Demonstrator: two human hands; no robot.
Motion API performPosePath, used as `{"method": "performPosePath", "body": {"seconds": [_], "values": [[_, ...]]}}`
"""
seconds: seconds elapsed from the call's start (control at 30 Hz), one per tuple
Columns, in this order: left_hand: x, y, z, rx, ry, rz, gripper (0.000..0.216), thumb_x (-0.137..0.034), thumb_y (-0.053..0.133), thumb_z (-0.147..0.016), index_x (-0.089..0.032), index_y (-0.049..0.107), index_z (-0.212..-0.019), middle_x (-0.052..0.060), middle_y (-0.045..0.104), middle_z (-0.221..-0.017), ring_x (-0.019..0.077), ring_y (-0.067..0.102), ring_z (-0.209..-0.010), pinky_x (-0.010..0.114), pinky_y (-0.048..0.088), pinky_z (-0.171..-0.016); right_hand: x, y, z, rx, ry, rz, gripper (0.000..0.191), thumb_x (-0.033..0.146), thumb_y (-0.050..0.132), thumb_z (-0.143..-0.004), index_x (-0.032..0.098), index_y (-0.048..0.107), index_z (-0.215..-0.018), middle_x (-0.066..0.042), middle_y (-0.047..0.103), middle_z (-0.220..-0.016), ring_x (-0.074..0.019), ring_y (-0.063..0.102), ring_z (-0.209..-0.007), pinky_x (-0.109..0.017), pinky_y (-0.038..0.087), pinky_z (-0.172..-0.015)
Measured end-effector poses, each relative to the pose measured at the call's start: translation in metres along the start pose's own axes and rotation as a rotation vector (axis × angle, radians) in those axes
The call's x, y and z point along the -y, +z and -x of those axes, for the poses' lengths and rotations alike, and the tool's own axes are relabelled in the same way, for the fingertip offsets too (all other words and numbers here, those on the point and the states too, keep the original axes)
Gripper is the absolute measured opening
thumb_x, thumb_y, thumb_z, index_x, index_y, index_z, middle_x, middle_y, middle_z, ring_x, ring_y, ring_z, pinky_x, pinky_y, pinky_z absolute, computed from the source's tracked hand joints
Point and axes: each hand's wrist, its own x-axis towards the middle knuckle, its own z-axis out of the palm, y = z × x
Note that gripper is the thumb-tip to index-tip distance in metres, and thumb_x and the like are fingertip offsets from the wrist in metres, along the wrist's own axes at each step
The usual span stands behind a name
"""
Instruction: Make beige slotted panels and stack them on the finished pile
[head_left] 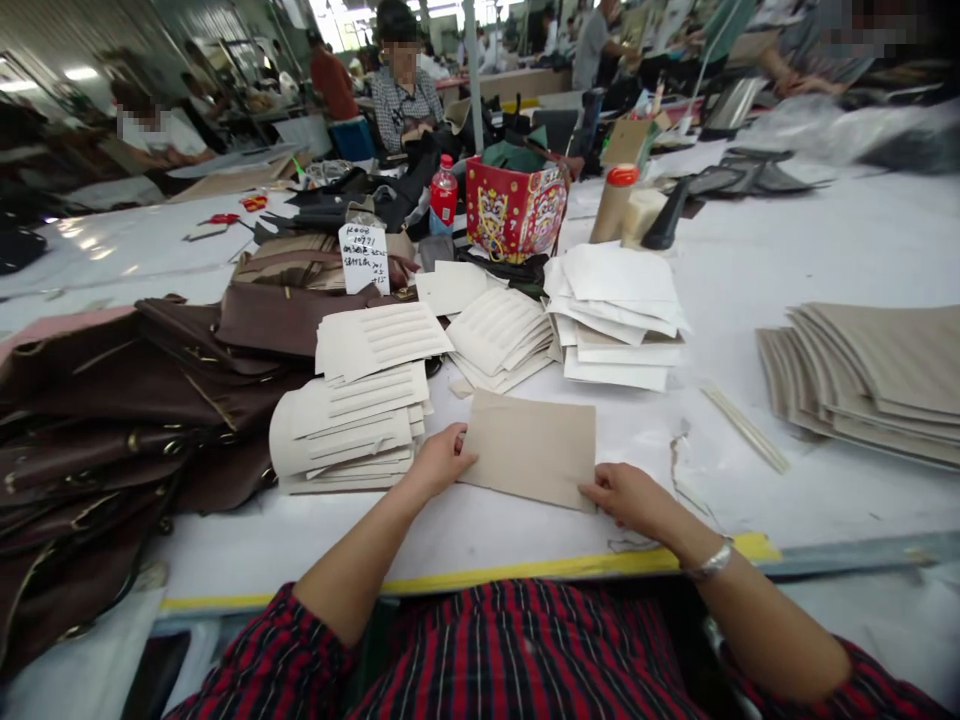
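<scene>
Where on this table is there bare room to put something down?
Bare table shows between the rightmost white stack and the tan stack, beyond the pale strips. A narrower patch lies between the held sheet and the yellow edging. It's crowded left, with brown pieces, and centre, around the red container.

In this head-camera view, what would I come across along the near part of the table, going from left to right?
Brown leather pile, curved-edged white sheets, left hand, tan card, right hand, thin pale strips, stack of grey-brown sheets.
</scene>
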Motion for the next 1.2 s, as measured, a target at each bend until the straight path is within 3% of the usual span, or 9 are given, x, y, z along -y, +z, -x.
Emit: {"method": "performPosePath", "body": {"seconds": [0.33, 0.63, 0.7, 0.77, 0.83, 0.93, 1.03, 1.1, 1.2], "values": [[-0.002, 0.001, 0.004, -0.053, -0.003, 0.009, 0.033, -0.023, 0.054, -0.070, -0.021, 0.053, -0.103, -0.002, 0.059, -0.070, 0.0141, 0.056, -0.064, 0.023, 0.039, -0.056, 0.000, 0.000, -0.003, 0.024, 0.049, 0.005, 0.025, 0.037, 0.044, -0.080, 0.017, 0.051, -0.067, -0.003, 0.059, -0.056, -0.0110, 0.052, -0.042, -0.022, 0.033, -0.044], [-0.006, 0.005, 0.005, -0.066, 0.034, -0.121, 0.035, -0.022, 0.053, -0.073, -0.021, 0.049, -0.108, -0.002, 0.059, -0.069, 0.0153, 0.057, -0.064, 0.024, 0.040, -0.057, 0.003, 0.000, -0.003, 0.022, 0.032, 0.014, 0.024, 0.035, 0.045, -0.079, 0.015, 0.054, -0.068, -0.004, 0.060, -0.057, -0.0108, 0.052, -0.041, -0.022, 0.033, -0.043], [-0.007, 0.005, 0.008, -0.072, 0.041, -0.155, 0.044, -0.021, 0.054, -0.074, -0.019, 0.045, -0.116, 0.001, 0.061, -0.074, 0.0175, 0.058, -0.070, 0.026, 0.042, -0.062, 0.004, -0.001, -0.003, 0.020, 0.043, 0.020, 0.024, 0.035, 0.045, -0.079, 0.015, 0.054, -0.069, -0.003, 0.060, -0.056, -0.0106, 0.052, -0.041, -0.021, 0.032, -0.043], [-0.008, 0.005, 0.015, -0.130, 0.071, -0.219, 0.055, -0.019, 0.055, -0.074, -0.017, 0.037, -0.126, 0.008, 0.061, -0.093, 0.0224, 0.057, -0.088, 0.032, 0.042, -0.074, 0.006, -0.003, -0.001, 0.001, 0.054, 0.035, 0.024, 0.035, 0.046, -0.079, 0.015, 0.055, -0.069, -0.003, 0.059, -0.054, -0.0104, 0.051, -0.040, -0.021, 0.032, -0.042], [-0.008, 0.010, 0.024, -0.267, 0.174, -0.342, 0.059, -0.017, 0.053, -0.076, -0.019, 0.032, -0.131, 0.014, 0.051, -0.118, 0.0284, 0.046, -0.110, 0.040, 0.037, -0.087, 0.008, -0.005, 0.001, -0.025, 0.052, 0.047, 0.023, 0.034, 0.047, -0.078, 0.015, 0.056, -0.068, -0.002, 0.058, -0.053, -0.0102, 0.052, -0.041, -0.020, 0.033, -0.042], [-0.014, 0.030, 0.033, -0.356, 0.538, -0.466, 0.050, -0.011, 0.041, -0.082, -0.025, 0.036, -0.130, 0.010, 0.043, -0.130, 0.0270, 0.036, -0.121, 0.042, 0.032, -0.094, 0.010, -0.007, 0.002, -0.037, 0.038, 0.046, 0.020, 0.031, 0.049, -0.076, 0.015, 0.058, -0.070, -0.002, 0.060, -0.055, -0.0099, 0.052, -0.042, -0.019, 0.034, -0.044], [-0.034, 0.064, 0.035, -0.195, 0.886, -0.417, 0.043, -0.011, 0.034, -0.086, -0.021, 0.040, -0.127, 0.009, 0.051, -0.122, 0.0219, 0.043, -0.115, 0.037, 0.035, -0.093, 0.009, -0.008, 0.001, -0.048, 0.019, 0.054, 0.019, 0.032, 0.051, -0.074, 0.015, 0.060, -0.070, -0.002, 0.061, -0.055, -0.0105, 0.054, -0.044, -0.019, 0.036, -0.046], [-0.052, 0.084, 0.036, -0.121, 0.954, -0.405, 0.039, -0.016, 0.037, -0.087, -0.018, 0.042, -0.125, 0.010, 0.055, -0.116, 0.0221, 0.047, -0.108, 0.037, 0.038, -0.089, 0.008, -0.009, 0.001, -0.058, 0.008, 0.075, 0.021, 0.034, 0.051, -0.073, 0.015, 0.061, -0.070, -0.003, 0.061, -0.055, -0.0114, 0.055, -0.046, -0.020, 0.038, -0.048], [-0.069, 0.100, 0.037, -0.059, 0.942, -0.444, 0.036, -0.022, 0.039, -0.087, -0.017, 0.044, -0.122, 0.011, 0.057, -0.110, 0.0223, 0.050, -0.101, 0.038, 0.041, -0.083, 0.002, -0.016, -0.002, 0.005, -0.017, 0.051, 0.022, 0.036, 0.054, -0.072, 0.015, 0.061, -0.071, -0.003, 0.061, -0.055, -0.0113, 0.055, -0.046, -0.019, 0.038, -0.047]]}}
